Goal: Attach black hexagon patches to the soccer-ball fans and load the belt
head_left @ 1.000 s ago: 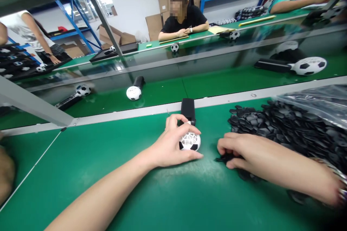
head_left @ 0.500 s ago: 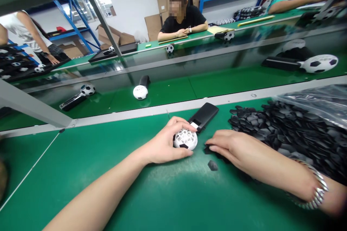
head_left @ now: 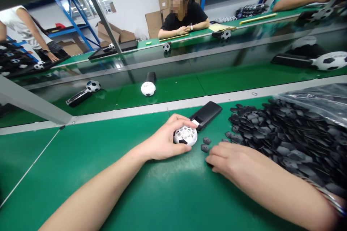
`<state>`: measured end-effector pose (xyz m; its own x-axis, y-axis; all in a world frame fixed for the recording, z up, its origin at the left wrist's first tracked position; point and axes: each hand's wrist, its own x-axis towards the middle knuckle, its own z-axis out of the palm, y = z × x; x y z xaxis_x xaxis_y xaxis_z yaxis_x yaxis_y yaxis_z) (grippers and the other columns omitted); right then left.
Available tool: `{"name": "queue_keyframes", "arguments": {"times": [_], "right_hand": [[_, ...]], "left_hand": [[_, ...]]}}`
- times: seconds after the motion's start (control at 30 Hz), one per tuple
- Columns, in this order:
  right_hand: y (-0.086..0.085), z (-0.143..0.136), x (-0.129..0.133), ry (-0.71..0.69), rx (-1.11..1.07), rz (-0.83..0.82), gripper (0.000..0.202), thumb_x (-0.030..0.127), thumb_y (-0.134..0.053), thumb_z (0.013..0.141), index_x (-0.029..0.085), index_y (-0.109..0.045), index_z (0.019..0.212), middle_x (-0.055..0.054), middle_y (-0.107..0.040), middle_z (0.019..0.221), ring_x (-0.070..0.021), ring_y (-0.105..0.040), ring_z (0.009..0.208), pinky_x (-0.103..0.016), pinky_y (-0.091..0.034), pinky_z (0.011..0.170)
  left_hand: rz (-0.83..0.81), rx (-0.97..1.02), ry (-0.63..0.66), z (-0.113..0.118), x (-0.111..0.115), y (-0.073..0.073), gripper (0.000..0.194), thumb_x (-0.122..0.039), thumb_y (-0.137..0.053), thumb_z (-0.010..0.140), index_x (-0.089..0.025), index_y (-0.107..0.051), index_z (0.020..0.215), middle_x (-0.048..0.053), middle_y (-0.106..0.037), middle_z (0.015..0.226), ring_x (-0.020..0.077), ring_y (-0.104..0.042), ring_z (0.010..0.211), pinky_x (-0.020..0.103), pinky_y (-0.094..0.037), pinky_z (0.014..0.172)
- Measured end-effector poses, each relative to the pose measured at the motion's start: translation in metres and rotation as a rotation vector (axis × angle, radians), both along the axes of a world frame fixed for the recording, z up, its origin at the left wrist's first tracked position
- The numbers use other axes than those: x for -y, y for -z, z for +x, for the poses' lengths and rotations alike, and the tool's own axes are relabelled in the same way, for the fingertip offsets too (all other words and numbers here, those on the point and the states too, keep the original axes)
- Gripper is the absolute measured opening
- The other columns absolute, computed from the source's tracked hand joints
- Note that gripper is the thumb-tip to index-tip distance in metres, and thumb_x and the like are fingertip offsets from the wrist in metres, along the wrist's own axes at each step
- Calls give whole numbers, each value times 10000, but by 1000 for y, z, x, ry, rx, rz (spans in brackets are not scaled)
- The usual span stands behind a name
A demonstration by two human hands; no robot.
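Far-left worker: a person in a white top (head_left: 24,25) stands beyond my counter, one arm reaching down to a dark tray.
Post: a slanted light-grey metal post (head_left: 35,101) meets the pale grey rail (head_left: 135,110) along the far edge of my green counter (head_left: 151,202).
Strip past the rail: the glossy green strip (head_left: 176,88) carries three black-handled units with round white heads: one at left (head_left: 93,86), one near the middle (head_left: 148,88), one at far right (head_left: 329,60).
My left hand: my left hand (head_left: 164,142) is clamped on the round white soccer-ball head with black patches and an openwork top (head_left: 185,136), fingers over its far side, thumb on the near side.
Person opposite: someone in a black top (head_left: 187,18) sits with forearms on the far counter.
Handle: the flat black rectangular handle (head_left: 208,113) slants up and right from the ball head, lying on my counter.
Loose pieces: two small black pentagonal pieces (head_left: 205,148) lie just right of the ball head.
My right hand: my right hand (head_left: 231,158) is low over the counter, fingers together; something dark shows under the fingertips, but I cannot tell whether they grip it.
Heap: black pentagonal pieces pile up (head_left: 276,133) behind my right hand, with a clear plastic bag (head_left: 314,97) at the back.
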<state>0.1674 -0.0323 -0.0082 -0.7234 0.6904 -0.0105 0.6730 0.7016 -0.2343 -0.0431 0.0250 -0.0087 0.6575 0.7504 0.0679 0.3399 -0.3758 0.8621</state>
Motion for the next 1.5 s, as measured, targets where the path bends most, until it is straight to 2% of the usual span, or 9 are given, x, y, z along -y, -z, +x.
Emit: {"name": "queue_keyframes", "arguments": {"times": [0.13, 0.3, 0.4, 0.47, 0.63, 0.9, 1.13, 1.33, 1.5], "right_hand": [[4, -3, 2, -30, 8, 185, 274, -39, -460, 684, 157, -616, 793, -74, -617, 771, -241, -579, 691, -391, -493, 644], [-1, 4, -11, 45, -303, -11, 255, 96, -427, 843, 234, -563, 1010, -35, -616, 937, -186, -579, 823, -310, -473, 721], [-5, 8, -18, 169, -395, -151, 126, 203, -434, 888, 244, -549, 919, -2, -621, 853, -156, -581, 738, -265, -459, 646], [-6, 10, -21, 215, -433, -178, 79, 233, -452, 884, 234, -526, 859, 0, -611, 824, -153, -574, 714, -258, -448, 626], [-6, 10, -21, 228, -473, -95, 95, 223, -448, 880, 233, -541, 895, -34, -595, 868, -172, -567, 771, -277, -451, 660], [-1, 2, -18, 169, -550, -154, 195, 182, -459, 869, 255, -638, 896, -23, -646, 909, -174, -595, 837, -284, -476, 723], [4, -5, -23, 154, -608, -84, 159, 120, -516, 827, 222, -634, 792, -9, -639, 779, -159, -588, 763, -270, -457, 690], [4, -10, -28, 205, -601, -130, 134, 109, -569, 802, 203, -597, 710, 5, -606, 729, -154, -568, 728, -260, -434, 652], [5, -13, -30, 246, -546, -101, 154, 120, -603, 787, 198, -551, 665, 17, -574, 676, -148, -550, 672, -249, -406, 603]], "left_hand": [[-34, 17, 38, -2, 0, 0, 508, -67, -642, 653, -263, -529, 1108, 59, -414, 1212, 227, -432, 1157, 374, -367, 970], [-107, 47, 96, -3, 0, -1, 490, -51, -628, 640, -259, -550, 1076, 55, -413, 1222, 231, -458, 1136, 376, -402, 941], [-122, 43, 121, -4, -2, -1, 479, -66, -647, 635, -252, -557, 1067, 59, -414, 1231, 238, -457, 1144, 395, -382, 963], [-123, 43, 130, -4, -3, -1, 484, -73, -657, 634, -253, -555, 1071, 60, -414, 1232, 237, -456, 1148, 393, -379, 966], [-111, 31, 106, -3, 0, -2, 496, -49, -630, 637, -250, -540, 1081, 60, -415, 1229, 224, -465, 1136, 371, -390, 953], [-57, 12, 54, 1, 4, -1, 489, -66, -633, 636, -246, -533, 1080, 62, -434, 1230, 239, -438, 1160, 398, -356, 982], [3, 33, -37, 9, 8, 2, 480, -222, -742, 619, -220, -535, 1052, 63, -488, 1145, 223, -476, 1096, 366, -357, 975], [75, 62, -119, 17, 16, 3, 379, -88, -633, 615, -197, -533, 963, 65, -494, 1074, 203, -500, 1032, 354, -404, 919], [135, 69, -156, 23, 18, 8, 371, -63, -570, 590, -192, -515, 933, 64, -505, 1021, 204, -507, 996, 353, -424, 881]]}}
